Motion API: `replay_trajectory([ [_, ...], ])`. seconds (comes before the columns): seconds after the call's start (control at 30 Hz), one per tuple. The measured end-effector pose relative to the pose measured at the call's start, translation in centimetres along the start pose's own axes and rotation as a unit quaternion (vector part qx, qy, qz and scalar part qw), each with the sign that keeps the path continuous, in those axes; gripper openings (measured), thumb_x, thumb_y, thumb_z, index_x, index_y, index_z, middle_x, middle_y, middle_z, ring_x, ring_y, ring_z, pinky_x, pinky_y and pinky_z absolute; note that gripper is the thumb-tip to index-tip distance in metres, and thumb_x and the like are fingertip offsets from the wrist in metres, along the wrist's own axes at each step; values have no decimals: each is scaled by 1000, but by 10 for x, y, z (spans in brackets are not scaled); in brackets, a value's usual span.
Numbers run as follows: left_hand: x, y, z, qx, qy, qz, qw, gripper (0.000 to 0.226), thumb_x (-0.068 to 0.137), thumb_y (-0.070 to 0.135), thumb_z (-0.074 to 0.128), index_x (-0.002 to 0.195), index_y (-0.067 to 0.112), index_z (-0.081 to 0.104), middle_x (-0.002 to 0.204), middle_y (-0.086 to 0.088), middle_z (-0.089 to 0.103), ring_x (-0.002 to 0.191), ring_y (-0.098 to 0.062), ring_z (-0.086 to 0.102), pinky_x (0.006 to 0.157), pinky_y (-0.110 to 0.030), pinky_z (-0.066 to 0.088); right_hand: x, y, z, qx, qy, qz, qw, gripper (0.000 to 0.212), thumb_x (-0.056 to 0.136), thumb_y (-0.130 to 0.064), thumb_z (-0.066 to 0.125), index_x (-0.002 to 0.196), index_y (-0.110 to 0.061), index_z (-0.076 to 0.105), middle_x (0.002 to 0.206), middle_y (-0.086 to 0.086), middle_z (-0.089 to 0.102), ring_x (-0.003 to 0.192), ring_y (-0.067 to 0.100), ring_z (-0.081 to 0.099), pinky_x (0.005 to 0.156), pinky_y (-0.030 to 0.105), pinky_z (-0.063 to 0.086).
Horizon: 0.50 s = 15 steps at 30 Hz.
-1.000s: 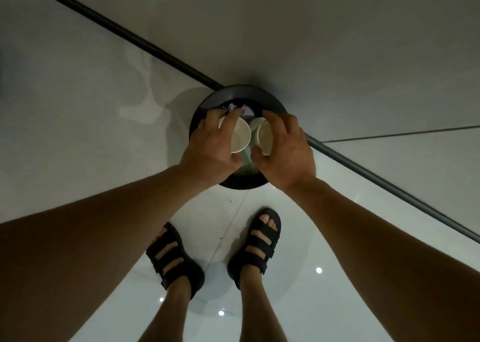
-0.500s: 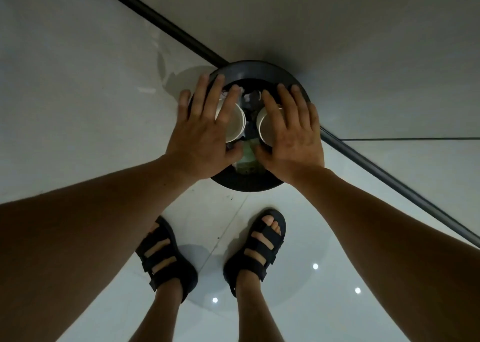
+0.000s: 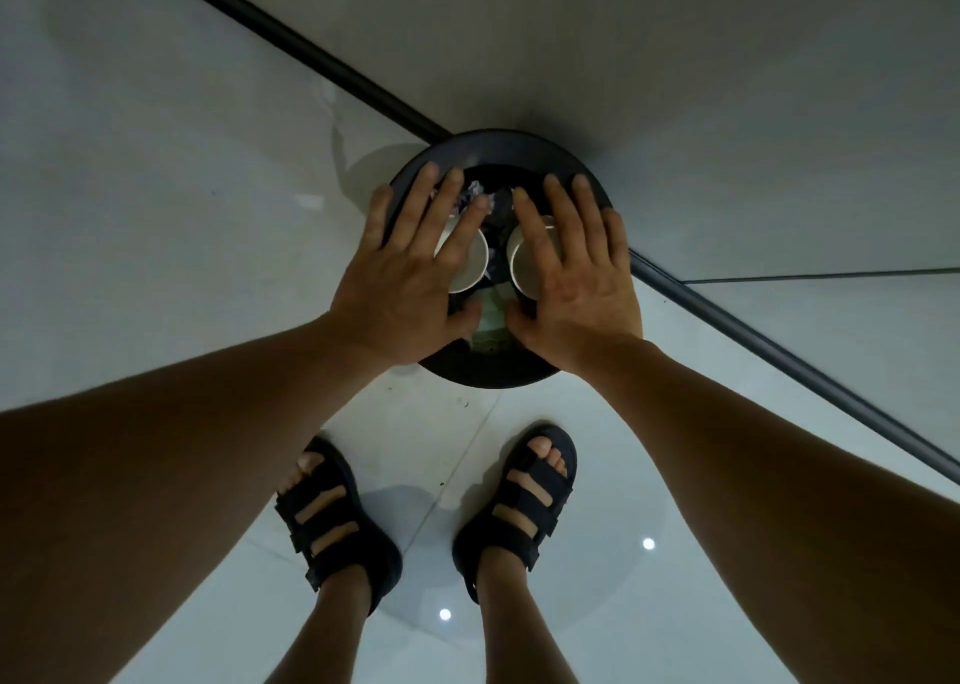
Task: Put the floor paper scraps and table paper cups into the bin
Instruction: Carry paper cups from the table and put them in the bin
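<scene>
Now, both cups sit in the mouth of the bin [image 3: 498,145], centre of frame. The left cup [image 3: 470,267] & right cup [image 3: 521,267] lie side by side, openings tilted up toward the camera, on top of crumpled scraps [image 3: 474,190].

The left grip [image 3: 410,288] is spread flat over the left cup, and the right grip [image 3: 576,288] likewise over the right one. Fingers are straight, pinching nothing. Can't tell if they touch the rims or hover just above.

The bin is round & black, on a pale floor [image 3: 182,189] by a dark strip [image 3: 291,48] running upper left to lower right.

Handling, my guess: paper cups are v. light, thin-walled, dent easily, and look empty, so no spill risk. To seat them deeper, push lightly on the rim w/ flat fingers. To lift, put thumb vs fingers on the wall just below the rim, prob. the stiffest part. Scraps are soft, near weightless.
</scene>
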<state>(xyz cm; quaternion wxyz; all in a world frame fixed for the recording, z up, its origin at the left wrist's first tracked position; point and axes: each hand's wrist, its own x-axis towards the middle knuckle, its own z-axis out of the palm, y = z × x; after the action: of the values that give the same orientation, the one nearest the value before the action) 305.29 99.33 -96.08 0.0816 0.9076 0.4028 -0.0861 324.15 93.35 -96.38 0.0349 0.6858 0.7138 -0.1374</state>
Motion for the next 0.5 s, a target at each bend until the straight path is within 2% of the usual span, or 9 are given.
replay_trajectory([
  [0.1,-13,-3,-20,-14,-10,-5,1000,87,83,65,32,152,16,15,158,-17,13,146,-35,9,113,-54,18,-10,1,-19,35,-25,17,999,103,79,-55,65,156,-28,3,164,9,0,150,30,-8,117,50,-4],
  [0.2,-29,1,-57,-14,-23,2,1000,87,82,62,37,152,15,16,158,-16,14,146,-35,10,112,-56,21,-33,-3,-55,74,-24,63,995,96,82,-57,57,155,-32,0,164,5,-1,150,28,-11,116,57,-2],
  [0.3,-41,9,-106,-33,-29,-16,999,83,84,60,39,152,15,20,157,-16,18,145,-36,13,111,-57,24,-62,-7,-94,88,-44,92,991,92,85,-62,50,154,-33,-5,164,3,-5,149,27,-16,116,56,-5],
  [0.5,-54,39,-217,-61,-57,-27,996,84,86,64,36,152,22,3,161,-9,2,147,-31,-3,114,-54,13,-124,-9,-189,103,-59,187,975,94,87,-67,46,151,-37,-15,163,0,-14,147,24,-24,117,54,-2],
])
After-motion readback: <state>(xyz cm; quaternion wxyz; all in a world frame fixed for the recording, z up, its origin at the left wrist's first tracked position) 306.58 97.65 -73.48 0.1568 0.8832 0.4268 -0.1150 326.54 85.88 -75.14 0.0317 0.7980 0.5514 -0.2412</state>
